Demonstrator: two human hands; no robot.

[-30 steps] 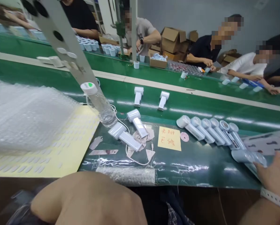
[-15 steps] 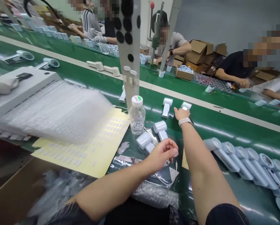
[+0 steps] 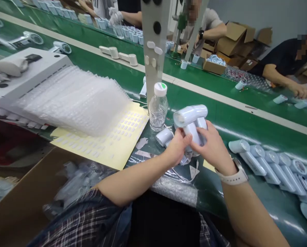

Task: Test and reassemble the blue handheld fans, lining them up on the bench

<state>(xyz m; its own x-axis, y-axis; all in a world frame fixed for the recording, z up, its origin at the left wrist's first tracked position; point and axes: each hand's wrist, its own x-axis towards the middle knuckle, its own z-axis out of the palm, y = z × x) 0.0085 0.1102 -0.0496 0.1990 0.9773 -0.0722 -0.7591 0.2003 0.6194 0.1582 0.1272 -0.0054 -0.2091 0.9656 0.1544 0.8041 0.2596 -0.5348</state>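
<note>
My left hand point(image 3: 180, 144) is closed at the lower handle of a light blue, hair-dryer-shaped device point(image 3: 185, 116), with thumb and fingers near its base. From the other side my right hand point(image 3: 211, 145) grips a second device of the same kind point(image 3: 201, 110), its fingertips reaching towards the first one's handle. The two devices are close together, heads up and handles down. Beside my left hand another such device point(image 3: 165, 137) lies on the green bench. My hands partly hide the handles and whatever lies beneath them.
A clear plastic bottle point(image 3: 158, 109) stands by the metal post. To the left are bubble-wrap bags point(image 3: 73, 99) on a yellow sticker sheet point(image 3: 117, 151). Several similar devices point(image 3: 256, 157) lie in a row at right. A white cable point(image 3: 180, 176) lies in front. Co-workers sit across the belt.
My right hand has come back from the belt to meet my left. The two devices that lay on the belt there are gone from it. The view has tilted down.
</note>
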